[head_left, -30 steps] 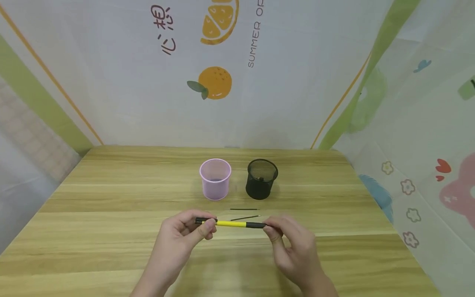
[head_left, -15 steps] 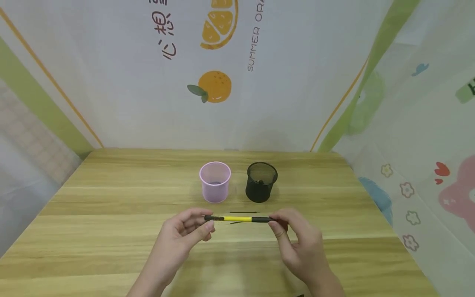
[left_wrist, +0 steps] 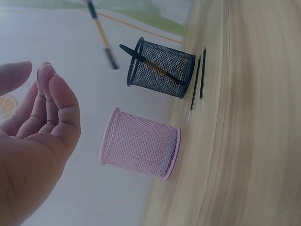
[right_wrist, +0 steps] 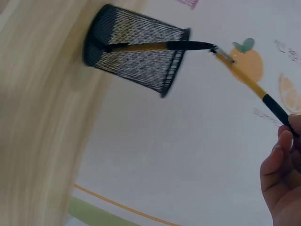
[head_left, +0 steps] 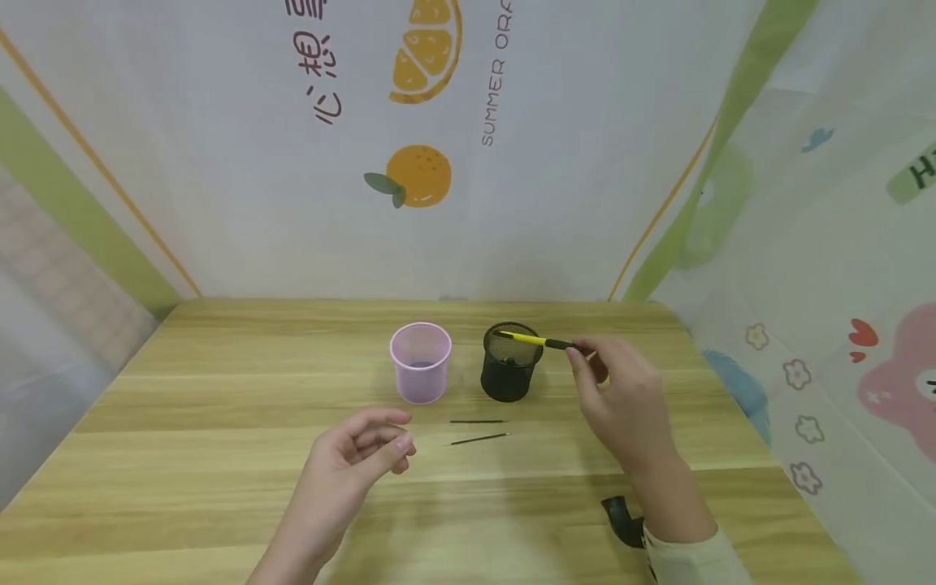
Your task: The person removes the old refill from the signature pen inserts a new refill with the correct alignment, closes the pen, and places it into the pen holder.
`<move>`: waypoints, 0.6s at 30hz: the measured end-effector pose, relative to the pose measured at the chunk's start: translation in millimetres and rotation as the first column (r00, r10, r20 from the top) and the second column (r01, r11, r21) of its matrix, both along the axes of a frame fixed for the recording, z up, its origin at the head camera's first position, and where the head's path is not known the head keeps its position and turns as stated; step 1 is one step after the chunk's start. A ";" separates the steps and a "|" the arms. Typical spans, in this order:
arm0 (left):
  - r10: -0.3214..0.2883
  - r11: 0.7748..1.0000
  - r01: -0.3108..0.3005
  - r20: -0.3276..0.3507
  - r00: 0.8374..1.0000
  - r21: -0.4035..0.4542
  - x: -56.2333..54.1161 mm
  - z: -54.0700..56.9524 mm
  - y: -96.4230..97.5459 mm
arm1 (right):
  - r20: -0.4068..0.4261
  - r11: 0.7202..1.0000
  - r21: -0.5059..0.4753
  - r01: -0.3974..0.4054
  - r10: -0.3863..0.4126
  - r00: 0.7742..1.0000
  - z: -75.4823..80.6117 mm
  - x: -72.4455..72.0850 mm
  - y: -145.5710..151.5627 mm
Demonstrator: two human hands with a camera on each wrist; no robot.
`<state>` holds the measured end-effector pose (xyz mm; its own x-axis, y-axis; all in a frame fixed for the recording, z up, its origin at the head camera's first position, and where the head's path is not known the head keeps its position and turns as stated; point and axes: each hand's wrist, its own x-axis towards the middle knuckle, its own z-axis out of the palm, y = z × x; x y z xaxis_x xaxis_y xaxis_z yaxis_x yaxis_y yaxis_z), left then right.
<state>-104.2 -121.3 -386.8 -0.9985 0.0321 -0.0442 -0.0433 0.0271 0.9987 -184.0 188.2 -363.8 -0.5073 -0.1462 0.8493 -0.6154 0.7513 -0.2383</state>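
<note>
My right hand (head_left: 629, 398) pinches a yellow-and-black pen (head_left: 530, 338) by its dark grip end. The pen's other end reaches over the rim of the black mesh pen holder (head_left: 507, 383). Inside that holder stands a second yellow-and-black pen (right_wrist: 146, 46), its dark end poking above the rim in the right wrist view. Toward the near left, my left hand (head_left: 351, 467) hovers with loosely bent fingers and nothing in them. Two thin dark rods (head_left: 478, 422), which look like pen refills, lie on the wooden table between the hands and the holders.
A lilac mesh pen holder (head_left: 422, 382) stands just left of the black one. By my right wrist shows a black curved piece (head_left: 623, 522). The wooden tabletop (head_left: 219, 439) ends at a printed curtain (head_left: 548, 219) behind.
Both hands held the pen between them earlier. My left hand has let go, and my right hand has carried the pen forward to the black holder's rim. The thin rods stay put.
</note>
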 end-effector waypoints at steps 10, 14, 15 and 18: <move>-0.004 1.000 0.005 -0.011 1.000 0.008 0.2 -2.8 2.3 | 0.134 0.990 0.142 0.019 -0.039 0.990 -25.8 -28.0 -0.4; -0.002 1.000 0.002 -0.003 1.000 0.002 -0.4 -3.1 2.6 | 0.174 0.984 0.170 0.046 -0.076 0.982 -29.3 -25.6 0.4; -0.002 1.000 0.002 -0.003 1.000 0.001 -0.6 -3.3 2.7 | 0.183 0.984 0.169 0.051 -0.083 0.980 -29.4 -24.6 0.6; 0.007 1.000 -0.007 -0.002 1.000 -0.006 -1.4 -3.1 3.2 | 0.204 0.985 0.159 0.060 -0.093 0.975 -29.0 -21.3 0.6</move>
